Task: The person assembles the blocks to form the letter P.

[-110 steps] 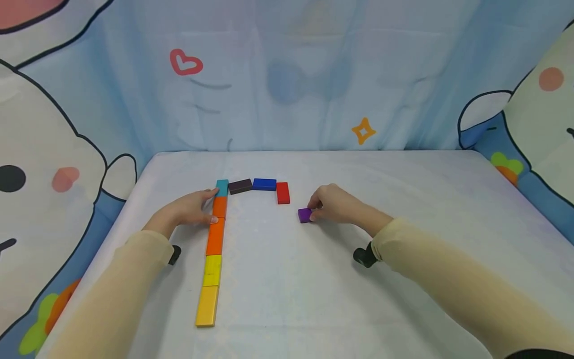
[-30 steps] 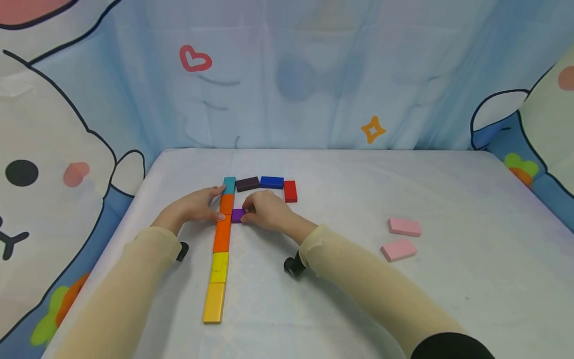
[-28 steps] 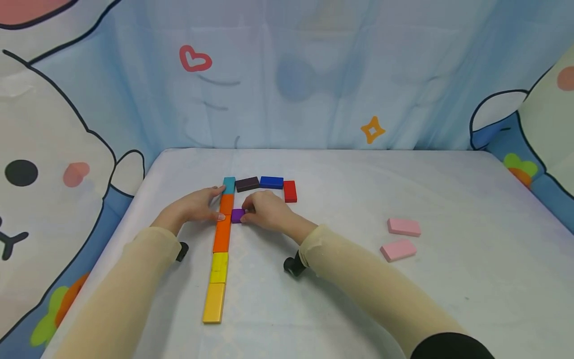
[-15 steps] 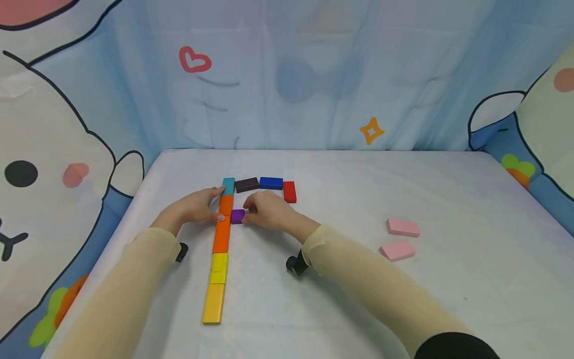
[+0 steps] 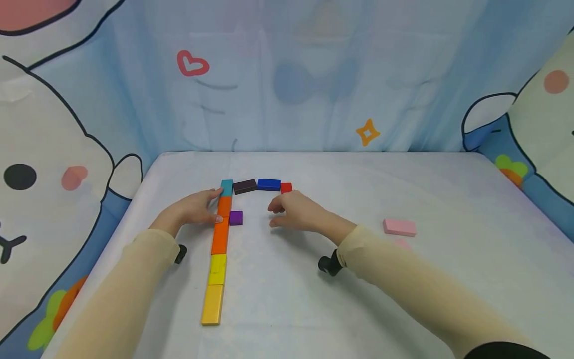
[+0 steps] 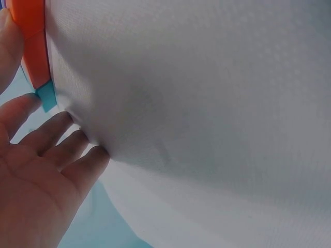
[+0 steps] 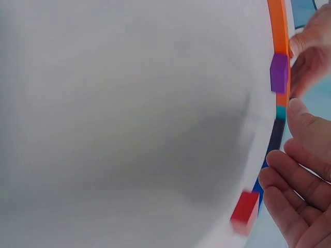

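My left hand point(image 5: 188, 208) rests beside a straight column of blocks, its index fingertip at the teal block point(image 5: 227, 187) and its thumb on the orange blocks point(image 5: 225, 205). Below these lie a yellow block point(image 5: 217, 269) and a golden-yellow one point(image 5: 213, 305). A small purple block point(image 5: 235, 218) sits against the column's right side. From the teal block a row runs right: a dark block point(image 5: 244, 187), a blue block point(image 5: 269, 185) and a red block point(image 5: 286, 187), partly hidden by my right hand point(image 5: 298, 212). That hand hovers with fingers apart, holding nothing.
Two pink blocks lie to the right on the white tablecloth point(image 5: 287, 299); one pink block point(image 5: 399, 228) shows fully, while my right sleeve point(image 5: 417, 279) covers most of the other. A printed blue curtain point(image 5: 269, 114) hangs behind the table.
The purple block was carried left to the orange blocks and let go there. My right hand has since drawn back to the right with its fingers parted. The left hand keeps its place.
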Available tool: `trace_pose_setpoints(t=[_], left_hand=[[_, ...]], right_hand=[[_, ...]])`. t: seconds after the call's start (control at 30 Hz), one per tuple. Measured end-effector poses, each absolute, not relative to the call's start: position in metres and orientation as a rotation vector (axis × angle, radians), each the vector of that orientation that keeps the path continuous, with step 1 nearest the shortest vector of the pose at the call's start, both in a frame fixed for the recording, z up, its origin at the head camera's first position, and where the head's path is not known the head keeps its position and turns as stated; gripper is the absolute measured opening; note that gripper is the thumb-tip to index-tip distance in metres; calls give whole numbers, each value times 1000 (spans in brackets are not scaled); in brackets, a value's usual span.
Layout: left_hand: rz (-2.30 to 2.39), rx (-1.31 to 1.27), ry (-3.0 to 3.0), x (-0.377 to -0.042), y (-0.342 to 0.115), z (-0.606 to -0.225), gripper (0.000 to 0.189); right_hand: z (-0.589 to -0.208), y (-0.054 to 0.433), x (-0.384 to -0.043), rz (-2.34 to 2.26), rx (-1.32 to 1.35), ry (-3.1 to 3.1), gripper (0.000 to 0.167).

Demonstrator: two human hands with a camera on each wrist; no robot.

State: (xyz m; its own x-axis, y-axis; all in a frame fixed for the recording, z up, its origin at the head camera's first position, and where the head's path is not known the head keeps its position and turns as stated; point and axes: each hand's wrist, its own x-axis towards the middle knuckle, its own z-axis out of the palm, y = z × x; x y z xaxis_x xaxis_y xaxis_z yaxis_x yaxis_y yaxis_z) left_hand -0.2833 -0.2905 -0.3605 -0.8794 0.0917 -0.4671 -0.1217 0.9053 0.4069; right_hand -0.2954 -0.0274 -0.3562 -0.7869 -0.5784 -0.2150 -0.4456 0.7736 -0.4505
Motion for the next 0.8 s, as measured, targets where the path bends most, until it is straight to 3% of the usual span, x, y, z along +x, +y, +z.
trace_pose_setpoints(t=[0.47,0.8], left_hand=[[619,-19,2581,-279,-290,-362,90],[593,8,2585,-280,-289,-360,89]], right_hand=[[-349,103,-299,-647,-738,2709,41],[-354,200,-286,-679,-548,2834,45]])
